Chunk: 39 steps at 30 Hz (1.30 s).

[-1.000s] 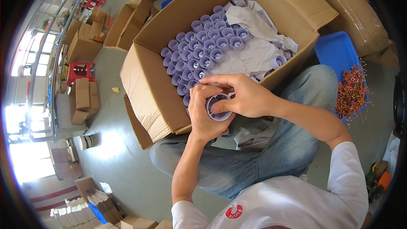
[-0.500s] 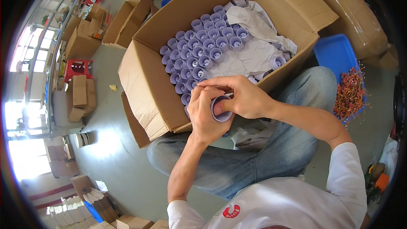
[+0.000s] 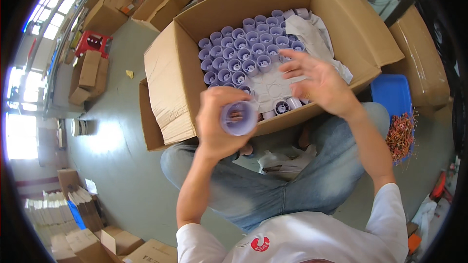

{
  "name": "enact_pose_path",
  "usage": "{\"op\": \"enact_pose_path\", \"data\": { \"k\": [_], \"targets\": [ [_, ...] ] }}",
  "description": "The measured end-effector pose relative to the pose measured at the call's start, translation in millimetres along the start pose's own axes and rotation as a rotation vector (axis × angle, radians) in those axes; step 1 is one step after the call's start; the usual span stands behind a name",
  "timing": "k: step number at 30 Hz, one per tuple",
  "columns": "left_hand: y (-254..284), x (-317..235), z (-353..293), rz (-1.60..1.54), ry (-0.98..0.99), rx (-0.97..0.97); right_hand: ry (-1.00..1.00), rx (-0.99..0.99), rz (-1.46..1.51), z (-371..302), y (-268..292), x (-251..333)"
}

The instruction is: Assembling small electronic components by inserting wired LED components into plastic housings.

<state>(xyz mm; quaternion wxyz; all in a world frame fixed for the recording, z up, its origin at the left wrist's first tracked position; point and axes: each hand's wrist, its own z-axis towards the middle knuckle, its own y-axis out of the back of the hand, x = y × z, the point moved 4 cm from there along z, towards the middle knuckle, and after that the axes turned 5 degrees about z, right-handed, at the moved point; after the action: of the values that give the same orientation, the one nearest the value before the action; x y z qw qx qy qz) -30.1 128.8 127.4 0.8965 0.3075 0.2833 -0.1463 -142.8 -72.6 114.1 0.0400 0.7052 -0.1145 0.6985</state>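
My left hand [image 3: 213, 124] is wrapped round a purple plastic cup [image 3: 239, 118], its open end facing up toward me with small reddish-brown pieces showing inside. To the right, my right hand [image 3: 319, 80] hangs over the carton with spread fingers and nothing in them, slightly blurred. Beneath both hands stands a large open cardboard box [image 3: 168, 87]. Rows of similar purple cups [image 3: 243, 54] stand in it, several with white parts inside. Crumpled pale paper [image 3: 273, 85] covers part of the layer. Near the box's close wall sits one cup with a dark inside [image 3: 282, 107].
A blue tray [image 3: 392, 92] right of my knee holds a heap of thin red and yellow wired pieces [image 3: 400, 139]. Beneath the box's near edge lies a white plastic bag [image 3: 287, 159]. Other cartons [image 3: 417, 53] and a red stool [image 3: 92, 44] stand around on the grey floor.
My right hand has left the cup and moved right and up, its fingers spreading. The left hand still holds the cup, now slightly higher. The view has shifted.
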Motion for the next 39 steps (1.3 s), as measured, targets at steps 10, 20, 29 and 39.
{"op": "enact_pose_path", "data": {
  "k": [10,20,29,39],
  "targets": [
    [232.5,137.3,-181.3,0.674,0.939,-0.751,-0.158,0.342,-0.898,108.8,14.9,-109.0],
    [184.6,218.6,-228.6,0.807,1.106,-0.062,-0.382,0.890,-1.164,119.6,-11.0,-194.1],
    [210.0,173.5,-143.0,0.796,0.622,-0.433,-0.227,-0.076,-0.845,49.2,116.5,-34.6],
    [-28.6,114.2,37.7,0.361,0.064,0.810,-0.313,-0.910,-0.692,-218.1,246.3,25.6]
  ]
}}
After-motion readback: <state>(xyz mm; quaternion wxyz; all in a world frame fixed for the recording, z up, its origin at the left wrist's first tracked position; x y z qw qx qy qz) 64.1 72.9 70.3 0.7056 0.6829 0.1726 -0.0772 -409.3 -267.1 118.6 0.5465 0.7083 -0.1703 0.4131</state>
